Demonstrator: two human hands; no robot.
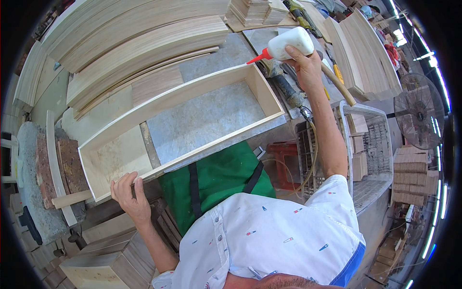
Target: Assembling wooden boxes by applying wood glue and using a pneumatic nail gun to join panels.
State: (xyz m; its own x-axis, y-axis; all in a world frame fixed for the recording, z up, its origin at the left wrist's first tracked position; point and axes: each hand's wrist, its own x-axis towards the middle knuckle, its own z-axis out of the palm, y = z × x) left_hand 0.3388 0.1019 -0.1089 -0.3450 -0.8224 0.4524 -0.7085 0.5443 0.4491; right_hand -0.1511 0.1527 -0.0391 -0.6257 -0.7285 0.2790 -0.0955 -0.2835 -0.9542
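We locate the open wooden frame (187,156) along the near edge of the desk (204,62), its long walls running roughly with that edge. We judge this position keeps every wall within arm's reach. Our right hand (303,60) is wrapped around a white squeeze bottle (291,43), tilted so that its red nozzle (261,56) points down at the frame's far right corner; we cannot tell whether the tip touches the rim. The grip on the bottle's body presumably allows both aiming and squeezing. Our left hand (129,193) is partly curled over the near wall beside its left end, probably to steady the frame; we cannot tell how firmly. Board stacks (149,53) line the desk's far edge, apparently to leave the near side for the frame.
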